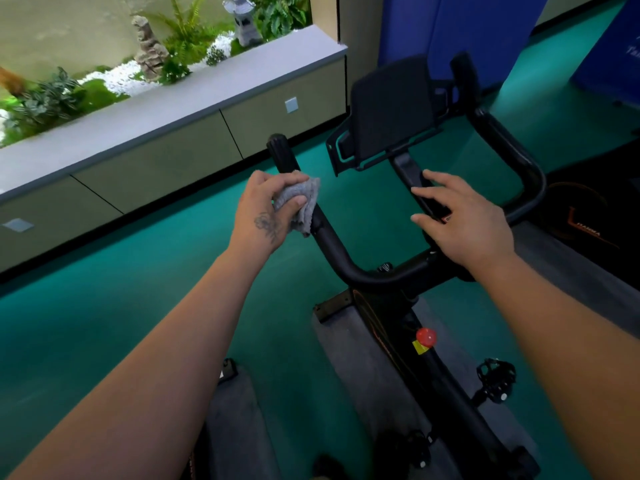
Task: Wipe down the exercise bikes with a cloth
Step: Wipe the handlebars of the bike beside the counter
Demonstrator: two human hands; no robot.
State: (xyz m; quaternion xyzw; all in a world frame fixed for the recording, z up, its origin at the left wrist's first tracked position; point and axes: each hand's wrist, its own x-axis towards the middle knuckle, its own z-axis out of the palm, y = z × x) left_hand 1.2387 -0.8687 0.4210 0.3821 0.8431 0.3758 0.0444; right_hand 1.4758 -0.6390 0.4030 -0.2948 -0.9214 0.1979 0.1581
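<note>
A matte black tubular-steel exercise bike [429, 368] stands on a grey floor mat [349, 358], with a round red knob [426, 337] above a yellow label on its frame. The left hand [268, 209] clutches a crumpled grey woven cloth [302, 202] against the left handlebar [304, 202]. The right hand [464, 216], fingers extended, rests on the centre post. Beyond is a blank dark rectangular console [391, 109]. Orange lettering on a neighbouring machine is unreadable.

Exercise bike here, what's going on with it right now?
A person is wiping the exercise bike. The left hand grips a grey cloth wrapped against the left handlebar, just below its upright end. The right hand rests with straight fingers on the centre of the bars, below the dark console. The right handlebar is untouched at this moment.
</note>
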